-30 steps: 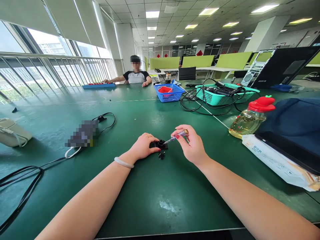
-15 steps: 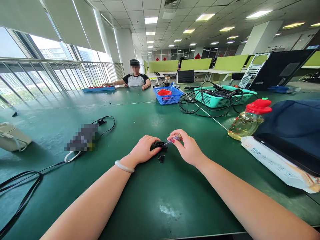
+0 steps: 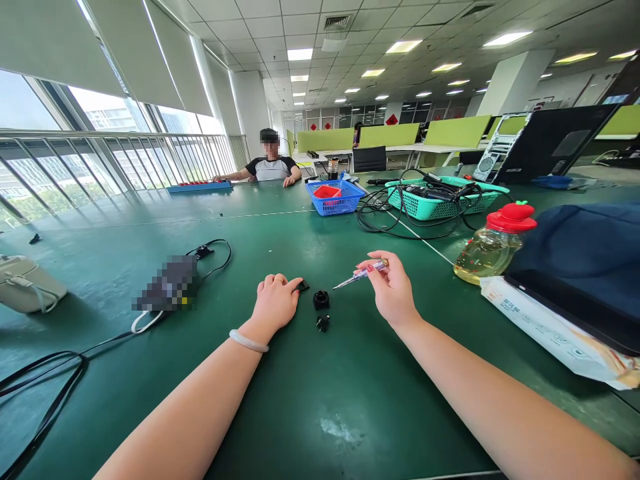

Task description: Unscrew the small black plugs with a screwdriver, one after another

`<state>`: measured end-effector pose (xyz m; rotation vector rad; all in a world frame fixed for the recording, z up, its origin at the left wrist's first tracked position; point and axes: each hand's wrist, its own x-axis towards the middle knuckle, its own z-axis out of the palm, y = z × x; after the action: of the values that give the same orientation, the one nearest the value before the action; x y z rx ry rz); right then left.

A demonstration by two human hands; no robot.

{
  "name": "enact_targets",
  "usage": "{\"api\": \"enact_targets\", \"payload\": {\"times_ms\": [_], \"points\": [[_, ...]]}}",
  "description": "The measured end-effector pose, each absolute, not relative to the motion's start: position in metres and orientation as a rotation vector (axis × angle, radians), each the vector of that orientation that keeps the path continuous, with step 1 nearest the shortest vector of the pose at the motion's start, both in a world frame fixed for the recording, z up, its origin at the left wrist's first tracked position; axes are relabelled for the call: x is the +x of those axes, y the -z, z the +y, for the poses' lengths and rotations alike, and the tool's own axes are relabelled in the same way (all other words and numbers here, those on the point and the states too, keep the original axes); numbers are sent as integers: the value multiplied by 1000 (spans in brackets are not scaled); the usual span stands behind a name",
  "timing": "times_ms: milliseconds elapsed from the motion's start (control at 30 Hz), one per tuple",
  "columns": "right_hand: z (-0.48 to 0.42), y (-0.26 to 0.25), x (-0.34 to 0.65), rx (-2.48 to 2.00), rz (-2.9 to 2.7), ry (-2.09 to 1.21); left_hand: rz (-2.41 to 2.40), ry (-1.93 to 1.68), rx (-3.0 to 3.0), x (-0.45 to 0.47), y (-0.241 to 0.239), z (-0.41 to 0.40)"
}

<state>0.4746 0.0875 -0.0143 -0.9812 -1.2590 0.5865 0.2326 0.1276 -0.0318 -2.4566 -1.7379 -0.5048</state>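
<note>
My left hand (image 3: 275,300), with a pale bangle at the wrist, rests low over the table. Its fingers are closed on a flat black piece (image 3: 303,285), mostly hidden under them. Just to the right sits a squarish black part with a round opening (image 3: 321,300), touched by neither hand. A small black fitting (image 3: 323,323) lies in front of it. My right hand (image 3: 393,290) grips a screwdriver (image 3: 359,275) by its clear purplish handle. The metal tip points left and down, slightly apart from the squarish part.
Black cables fill a green basket (image 3: 425,208); a blue basket (image 3: 336,205) holds a red tray. To the right are a red-capped bottle (image 3: 493,250) and a white packet (image 3: 550,333). A blurred dark device (image 3: 167,283) with cords lies left. Another person (image 3: 273,167) sits across the table.
The hands have moved apart. My left hand has shifted left with the flat piece, the squarish part now stands uncovered, and the screwdriver has moved right and up away from it.
</note>
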Motion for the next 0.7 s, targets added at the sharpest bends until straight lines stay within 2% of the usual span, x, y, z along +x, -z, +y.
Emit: {"api": "enact_targets", "payload": {"times_ms": [167,333,433,567,700], "points": [[89,19,474,-1001,-1311,-555,-1668,502,-2434,234,26,122],[88,20,474,-999,-1343,-537,-1751,292,-2343,238,6,114],[88,19,474,-999,-1333,-538,-1770,349,-2330,242,2,110],[89,20,475,-987,-1333,-543,-1607,563,-2618,247,18,112],[89,20,475,-997,-1350,-542,-1441,392,-2957,245,31,114]]}}
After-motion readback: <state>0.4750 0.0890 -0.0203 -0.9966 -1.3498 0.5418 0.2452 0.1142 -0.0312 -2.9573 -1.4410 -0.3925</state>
